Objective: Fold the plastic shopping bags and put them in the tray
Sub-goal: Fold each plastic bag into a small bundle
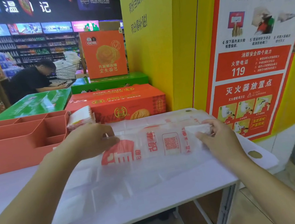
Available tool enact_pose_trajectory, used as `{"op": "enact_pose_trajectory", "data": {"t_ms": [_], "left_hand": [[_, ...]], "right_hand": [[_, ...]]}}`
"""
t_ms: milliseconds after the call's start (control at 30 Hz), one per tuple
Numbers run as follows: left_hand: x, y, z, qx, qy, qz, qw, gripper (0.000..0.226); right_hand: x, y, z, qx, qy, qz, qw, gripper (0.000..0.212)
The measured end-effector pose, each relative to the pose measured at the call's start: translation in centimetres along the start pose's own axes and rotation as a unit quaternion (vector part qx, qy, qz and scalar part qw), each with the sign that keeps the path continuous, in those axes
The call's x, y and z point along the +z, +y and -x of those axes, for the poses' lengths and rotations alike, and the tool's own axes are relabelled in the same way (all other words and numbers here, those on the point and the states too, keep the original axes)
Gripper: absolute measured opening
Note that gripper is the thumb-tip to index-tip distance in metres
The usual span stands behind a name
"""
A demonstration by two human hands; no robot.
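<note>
translucent printed plastic bag (148, 146) on white table (10, 193) | red compartmented plastic tray (12, 152) on table, left-rear | folded-bag stack (80, 117) just right of tray | orange cardboard carton (121, 100) behind table

Translucent red-printed bag (154, 146) spread beside red tray (4, 159).

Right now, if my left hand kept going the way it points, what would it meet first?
Likely the right hand, across the plastic bag both hold; the left hand aims rightward, though depth is unclear.
</note>
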State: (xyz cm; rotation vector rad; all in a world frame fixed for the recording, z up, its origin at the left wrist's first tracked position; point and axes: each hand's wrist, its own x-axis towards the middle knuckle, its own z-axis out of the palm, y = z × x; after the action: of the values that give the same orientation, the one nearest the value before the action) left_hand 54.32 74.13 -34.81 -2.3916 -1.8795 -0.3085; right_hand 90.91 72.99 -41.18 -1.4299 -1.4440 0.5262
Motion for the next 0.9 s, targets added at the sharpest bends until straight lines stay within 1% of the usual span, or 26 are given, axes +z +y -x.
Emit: {"op": "enact_pose_trajectory", "data": {"t_ms": [67,133,200,267,300,367,467,600,700,800,833,900], "left_hand": [[0.5,-0.1,-0.4,-0.007,0.012,-0.012,1.0,0.025],[1.6,-0.5,-0.5,-0.013,0.006,-0.012,1.0,0.024],[2.8,-1.1,-0.5,-0.014,0.0,-0.017,1.0,0.029],[3.7,-1.5,-0.4,-0.006,0.005,-0.036,0.999,0.034],[4.0,-1.4,-0.4,0.001,0.01,-0.046,0.999,0.033],[4.3,-1.2,-0.2,0.015,0.012,-0.045,0.999,0.03],[4.7,-0.8,0.1,0.038,0.022,-0.036,0.998,0.034],[5.2,-1.4,-0.1,0.041,0.051,-0.061,0.996,0.041],[5.5,-1.9,-0.2,0.034,0.064,-0.07,0.995,0.052],[5.8,-1.6,-0.1,0.001,0.03,-0.079,0.996,0.045],[5.8,-1.5,-0.1,-0.016,0.024,-0.084,0.996,0.046],[5.7,-1.3,-0.1,-0.061,0.027,-0.13,0.989,0.059]], "right_hand": [[0.2,-0.1,0.1,0.001,-0.009,0.028,1.0,0.045],[0.4,-0.3,0.3,-0.005,-0.015,0.078,0.997,0.053],[0.7,-0.4,0.4,-0.017,-0.02,0.122,0.992,0.062],[0.9,-0.4,0.5,-0.027,-0.029,0.171,0.984,0.066],[1.0,-0.4,0.5,-0.03,-0.033,0.198,0.979,0.067],[1.1,-0.5,0.5,-0.029,-0.037,0.246,0.968,0.065],[1.2,-0.6,0.6,-0.027,-0.033,0.309,0.95,0.06],[1.4,-0.7,0.5,-0.016,-0.026,0.35,0.936,0.057],[1.4,-0.7,0.7,-0.014,-0.015,0.372,0.928,0.057],[1.3,-0.8,0.8,-0.029,-0.018,0.386,0.922,0.056],[1.3,-0.7,0.8,-0.037,-0.019,0.39,0.92,0.054],[1.3,-0.5,0.8,-0.052,-0.02,0.398,0.916,0.048]]}}
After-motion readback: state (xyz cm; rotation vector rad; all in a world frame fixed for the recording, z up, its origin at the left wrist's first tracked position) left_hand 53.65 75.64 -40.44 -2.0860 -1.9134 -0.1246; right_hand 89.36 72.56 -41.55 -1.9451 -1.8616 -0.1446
